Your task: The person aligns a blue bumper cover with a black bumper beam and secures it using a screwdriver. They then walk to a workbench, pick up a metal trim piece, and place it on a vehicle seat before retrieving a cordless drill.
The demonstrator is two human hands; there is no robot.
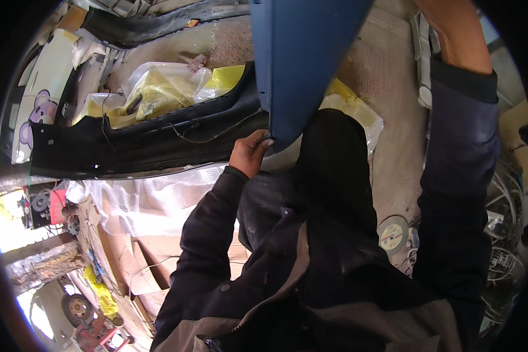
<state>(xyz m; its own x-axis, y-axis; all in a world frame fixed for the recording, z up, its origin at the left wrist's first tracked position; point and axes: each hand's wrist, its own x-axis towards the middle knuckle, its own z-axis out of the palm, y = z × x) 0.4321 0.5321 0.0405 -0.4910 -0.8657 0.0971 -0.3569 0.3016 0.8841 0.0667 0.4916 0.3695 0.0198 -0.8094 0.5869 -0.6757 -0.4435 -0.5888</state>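
A long blue panel [305,58], smooth and tapering, comes down from the top edge toward my lap. Its lower end rests close to my raised knee. My left hand [249,155] pinches the lower left corner of this panel between thumb and fingers. At the upper right, my right forearm [459,135] reaches up along the side, and only the bare wrist shows. The fingers of my right hand lie past the top edge, so what they touch is hidden. Just left of the panel lies a black car bumper [152,144] with a thin cable along it.
Yellow and clear plastic sheeting [158,88] lies behind the bumper, with bubble wrap [152,196] in front. Another dark bumper [152,26] is at the back. A round disc [392,234] lies right of my knee, near coiled cables [504,258]. Cardboard [158,258] covers the floor at left.
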